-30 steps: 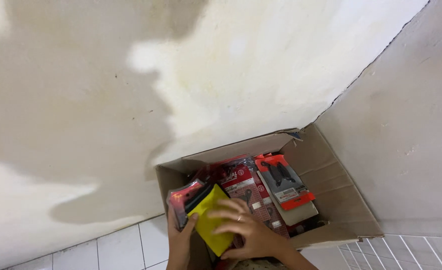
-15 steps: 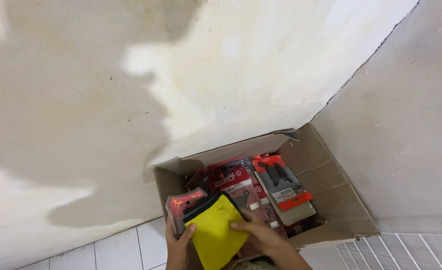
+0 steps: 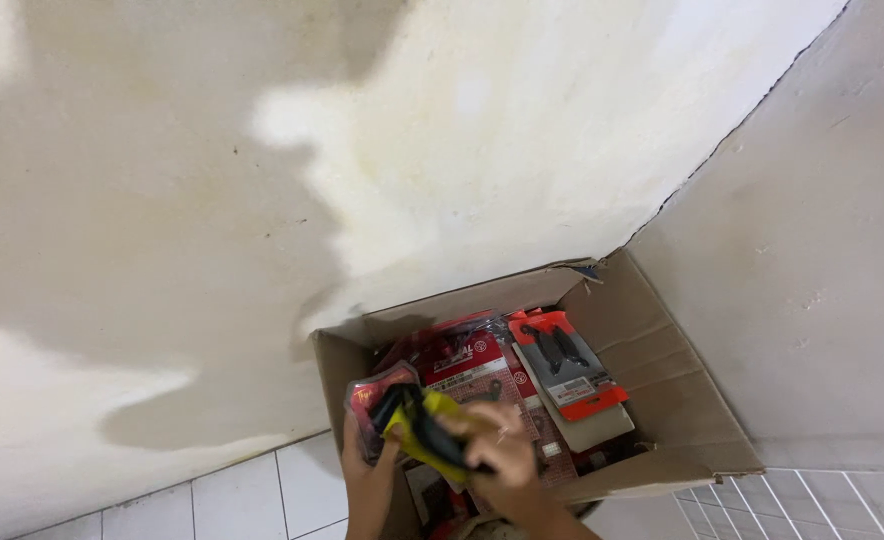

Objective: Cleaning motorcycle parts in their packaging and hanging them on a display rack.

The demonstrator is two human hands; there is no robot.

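Note:
An open cardboard box (image 3: 677, 375) stands on the floor in a wall corner, filled with several red and orange blister packs (image 3: 572, 365) of small dark parts. My left hand (image 3: 367, 470) and my right hand (image 3: 502, 450) are both at the box's near left side. Together they grip a yellow and black packet (image 3: 422, 425), which is tilted and partly covered by my right fingers. A red pack (image 3: 367, 395) sits just behind the yellow one, against my left hand.
Stained cream walls (image 3: 262, 200) meet at a corner behind the box. White floor tiles (image 3: 242, 495) run along the bottom left and a gridded tile patch (image 3: 812, 505) lies at the bottom right. The box's right flap (image 3: 662, 330) leans open against the wall.
The yellow packet has turned from lying flat to edge-on, showing its black side. My right hand has shifted up over it. The view has dropped slightly toward the box.

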